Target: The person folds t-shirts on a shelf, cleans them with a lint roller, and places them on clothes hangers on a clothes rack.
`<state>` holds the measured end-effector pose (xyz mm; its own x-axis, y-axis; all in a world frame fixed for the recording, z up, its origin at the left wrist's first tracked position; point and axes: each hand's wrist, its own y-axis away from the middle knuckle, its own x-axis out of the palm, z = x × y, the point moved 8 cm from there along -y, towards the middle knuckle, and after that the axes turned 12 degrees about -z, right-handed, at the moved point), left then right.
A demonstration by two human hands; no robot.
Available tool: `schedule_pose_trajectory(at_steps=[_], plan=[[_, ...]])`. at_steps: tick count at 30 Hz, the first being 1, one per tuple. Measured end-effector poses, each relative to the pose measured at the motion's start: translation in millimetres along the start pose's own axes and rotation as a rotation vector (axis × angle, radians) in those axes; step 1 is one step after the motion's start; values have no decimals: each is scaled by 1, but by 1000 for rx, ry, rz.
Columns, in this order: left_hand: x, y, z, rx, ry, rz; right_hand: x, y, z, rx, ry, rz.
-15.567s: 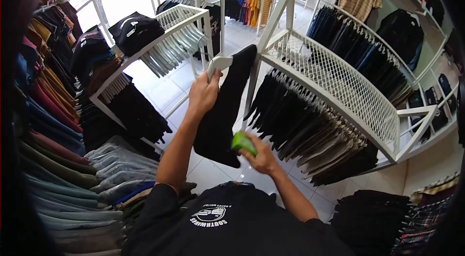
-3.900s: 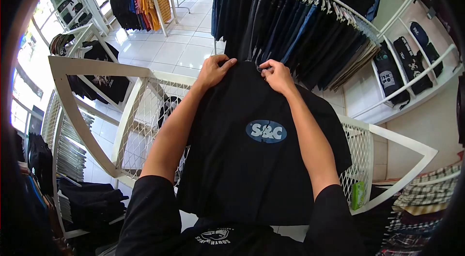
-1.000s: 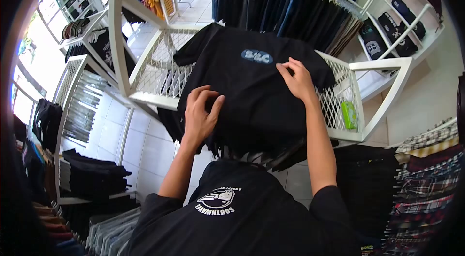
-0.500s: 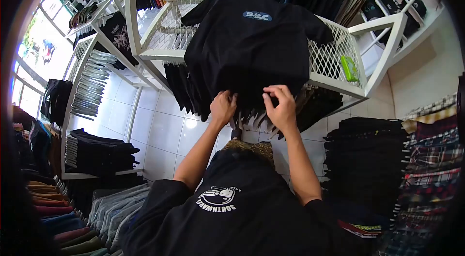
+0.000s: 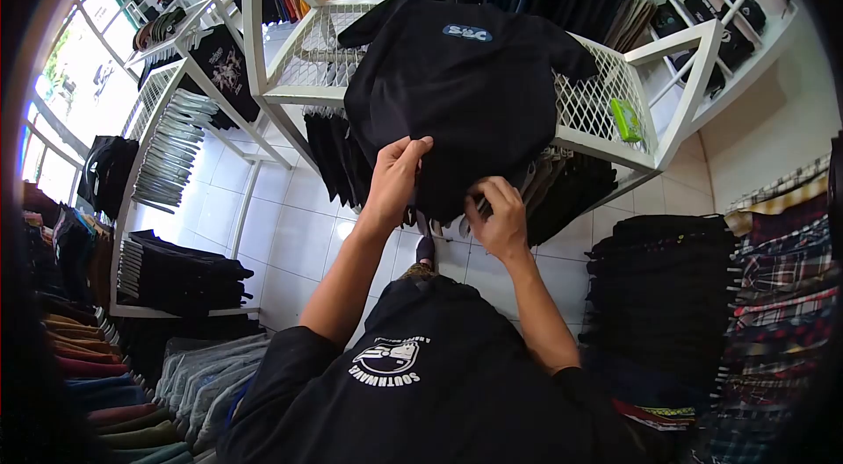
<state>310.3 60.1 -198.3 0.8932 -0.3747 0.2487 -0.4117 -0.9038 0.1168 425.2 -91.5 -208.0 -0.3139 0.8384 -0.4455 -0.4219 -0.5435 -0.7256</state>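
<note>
So the big white mesh-topped rack [image 5: 299, 95] is running crosswise just beyond both hands, with dark hanging clothes [image 5: 329, 161] showing underneath, and the black T-shirt [image 5: 457, 86] is lying over the middle of it. Far as I'm seeing, the spreading out is mostly done: body's lying face up, sleeves are sticking out to either side. What's lacking is down by the hands, where the lower part is drooping over the near edge, and nothing's folded. The neck end is pointing away from the hands, hem toward the person, so the long axis is running near to far, across the rack's length. Left hand [image 5: 393, 183] is pinching the cloth near the bottom. Right hand [image 5: 500, 218] is curling its fingers by the hem, but it's blurring, so I can't tell if it's gripping anything. A green pack [image 5: 626, 120] is sitting on the mesh, beyond and right of the right hand. The blue oval print [image 5: 467, 32] is facing up, well beyond both hands.
</note>
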Motion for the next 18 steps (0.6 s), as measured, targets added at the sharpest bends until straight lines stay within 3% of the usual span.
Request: schedule_pose_trajectory(at_steps=[2, 3, 5, 6, 7, 9, 13, 16, 18], plan=[[-2, -8, 8, 9, 122, 35, -6, -1, 9, -21, -76, -26], [-3, -7, 7, 9, 126, 37, -11, 1, -5, 215, -217, -80], [7, 2, -13, 325, -165, 188, -18, 5, -28, 596, -451, -139], [15, 12, -21, 578, -437, 250, -26, -2, -34, 605, -478, -199], [19, 17, -19, 583, -433, 256, -33, -9, -41, 614, -507, -261], [32, 31, -20, 951, -897, 94, -39, -24, -54, 563, -693, -318], [-3, -3, -13, 1079, -1012, -330, -57, -44, -61, 624, -868, -318], [-25, -17, -32, 1073, -977, -366, -71, -51, -79, 628, -806, -352], [-15, -5, -55, 966, -837, -236, -67, -60, -72, 641, -766, -330]])
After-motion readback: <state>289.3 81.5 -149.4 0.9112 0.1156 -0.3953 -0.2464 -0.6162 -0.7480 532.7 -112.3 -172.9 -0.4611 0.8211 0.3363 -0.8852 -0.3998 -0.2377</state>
